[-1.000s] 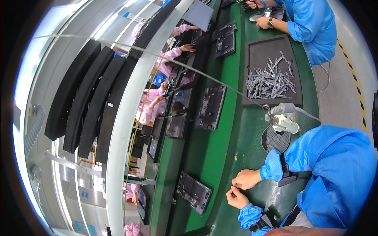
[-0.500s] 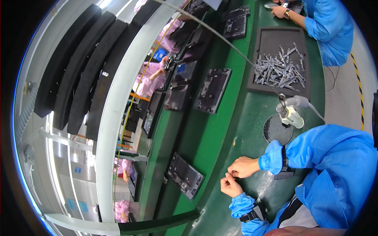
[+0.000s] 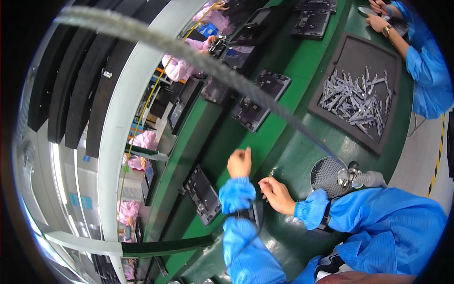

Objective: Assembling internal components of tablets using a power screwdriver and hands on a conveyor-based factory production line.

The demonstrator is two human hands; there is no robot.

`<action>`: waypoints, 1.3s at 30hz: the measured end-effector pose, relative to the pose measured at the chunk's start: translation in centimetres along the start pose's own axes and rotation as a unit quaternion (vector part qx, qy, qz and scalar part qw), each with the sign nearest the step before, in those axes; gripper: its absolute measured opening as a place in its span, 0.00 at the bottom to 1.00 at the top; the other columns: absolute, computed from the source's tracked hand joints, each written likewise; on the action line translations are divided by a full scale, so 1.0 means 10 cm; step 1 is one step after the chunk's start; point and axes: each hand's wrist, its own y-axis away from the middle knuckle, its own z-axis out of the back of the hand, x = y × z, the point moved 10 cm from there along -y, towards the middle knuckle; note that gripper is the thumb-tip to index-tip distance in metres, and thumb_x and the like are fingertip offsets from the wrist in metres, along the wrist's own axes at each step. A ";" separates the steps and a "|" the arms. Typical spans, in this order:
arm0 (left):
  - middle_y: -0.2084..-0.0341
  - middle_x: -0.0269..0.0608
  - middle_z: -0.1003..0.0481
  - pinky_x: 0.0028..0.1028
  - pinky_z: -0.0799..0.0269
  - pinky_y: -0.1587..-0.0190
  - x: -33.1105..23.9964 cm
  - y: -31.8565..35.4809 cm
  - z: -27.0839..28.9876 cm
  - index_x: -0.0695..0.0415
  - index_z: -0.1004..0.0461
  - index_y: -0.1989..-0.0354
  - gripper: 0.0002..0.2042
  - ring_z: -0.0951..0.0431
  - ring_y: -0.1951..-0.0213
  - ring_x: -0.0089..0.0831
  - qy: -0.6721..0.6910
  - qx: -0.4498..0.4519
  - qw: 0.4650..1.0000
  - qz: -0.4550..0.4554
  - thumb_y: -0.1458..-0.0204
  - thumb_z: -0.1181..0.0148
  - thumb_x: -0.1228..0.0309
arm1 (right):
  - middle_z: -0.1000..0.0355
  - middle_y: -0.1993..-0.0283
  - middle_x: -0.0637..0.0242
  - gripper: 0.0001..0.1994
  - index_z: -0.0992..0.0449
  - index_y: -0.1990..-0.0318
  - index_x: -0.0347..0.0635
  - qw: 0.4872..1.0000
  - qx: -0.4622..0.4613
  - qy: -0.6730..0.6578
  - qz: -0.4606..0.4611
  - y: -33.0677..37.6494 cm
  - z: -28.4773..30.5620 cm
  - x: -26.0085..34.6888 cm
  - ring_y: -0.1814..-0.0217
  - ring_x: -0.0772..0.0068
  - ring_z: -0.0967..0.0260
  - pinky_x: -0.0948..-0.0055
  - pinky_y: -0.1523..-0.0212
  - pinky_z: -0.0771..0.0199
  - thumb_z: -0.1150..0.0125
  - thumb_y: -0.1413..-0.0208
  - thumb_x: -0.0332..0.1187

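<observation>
Since the earlier frame the left hand [image 3: 240, 162] has lifted away from the right hand [image 3: 276, 193] and now hangs loosely curled above the green table [image 3: 283, 128], holding nothing visible. The right hand's fingers [image 3: 266, 181] pinch a small metal part [image 3: 272, 173] low over the table, between the dark panel [image 3: 203, 194] and the round mesh disc [image 3: 326, 174]; the part seems freed for placing.

Bare green bench [image 3: 288, 142] between left hand [image 3: 240, 162] and the parts tray [image 3: 362, 92]: open passage there. Right hand [image 3: 276, 194] sits near the left, with a small gap between them. The round mesh fan [image 3: 327, 174] blocks the way just right of the right hand. A panel [image 3: 203, 194] lies close left of the left sleeve. Another panel [image 3: 260, 99] lies ahead on the belt. A blurred cable [image 3: 198, 61] crosses the view overhead.
</observation>
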 end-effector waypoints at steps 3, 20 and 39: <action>0.74 0.51 0.22 0.34 0.27 0.66 0.54 -0.70 -0.31 0.66 0.23 0.67 0.29 0.21 0.71 0.39 -0.014 0.049 0.992 0.114 0.56 0.41 0.45 | 0.28 0.69 0.57 0.15 0.31 0.58 0.36 0.994 -0.043 0.014 0.104 0.07 -0.11 0.15 0.69 0.64 0.28 0.67 0.69 0.28 0.54 0.38 0.41; 0.89 0.40 0.30 0.25 0.40 0.86 0.85 -0.30 -0.13 0.65 0.27 0.82 0.19 0.33 0.89 0.26 0.281 -0.009 0.903 0.325 0.61 0.29 0.60 | 0.33 0.56 0.60 0.23 0.40 0.45 0.39 0.984 -0.029 -0.175 -0.017 -0.06 -0.02 -0.06 0.60 0.71 0.31 0.73 0.64 0.26 0.61 0.36 0.48; 0.77 0.38 0.23 0.19 0.30 0.75 -0.16 3.55 0.06 0.62 0.25 0.63 0.09 0.26 0.78 0.19 0.546 0.235 0.776 0.209 0.45 0.43 0.68 | 0.34 0.45 0.49 0.27 0.39 0.41 0.29 0.947 0.234 0.215 0.056 0.16 0.02 0.13 0.52 0.66 0.28 0.72 0.56 0.27 0.45 0.52 0.21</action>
